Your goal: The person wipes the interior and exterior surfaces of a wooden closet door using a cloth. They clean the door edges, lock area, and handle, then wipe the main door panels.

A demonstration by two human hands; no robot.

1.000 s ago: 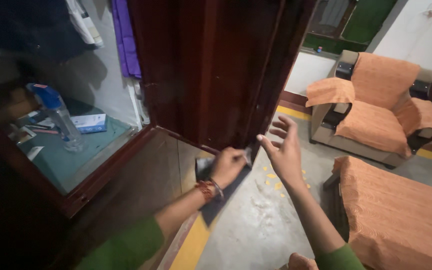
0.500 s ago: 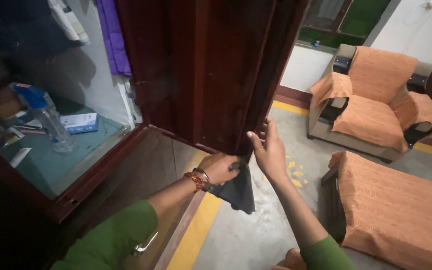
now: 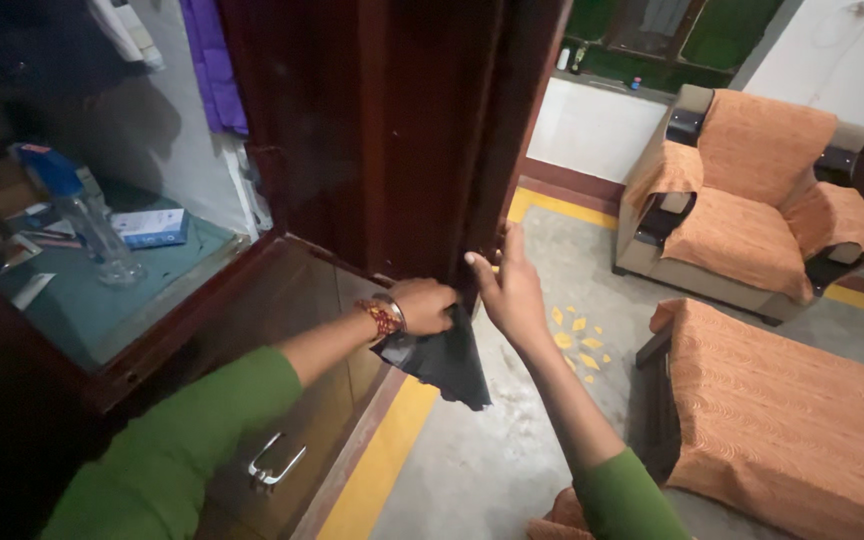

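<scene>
In the head view, your left hand [image 3: 424,305] is closed in a fist around a dark cloth [image 3: 444,358], and it presses the cloth against the bottom corner of the dark wooden door [image 3: 402,140]; most of the cloth hangs loose below the fist, over the floor [image 3: 512,440]. Your right hand [image 3: 509,292] is just beside it, with fingers straight and close together, flat on the thin edge of the door; it holds nothing, only steadies the door. For a good wipe here, I think you should fold the hanging part into the palm, so that a thick pad and not one thin corner meets the wood. Keep the right hand firm on the edge, because the door can swing away when the cloth pushes it. Move the cloth along the bottom edge in one direction, and mind that your right fingers do not come between the door and the cabinet [image 3: 282,300] frame. To the left, behind the glass, a clear bottle [image 3: 87,220] and a small box [image 3: 152,228] stand on a green shelf [image 3: 122,310], well apart from your hands. On the lower drawer a metal handle [image 3: 274,462] is near your left sleeve [image 3: 182,450]. Orange sofas [image 3: 762,190] stand at the right, far from the work.
</scene>
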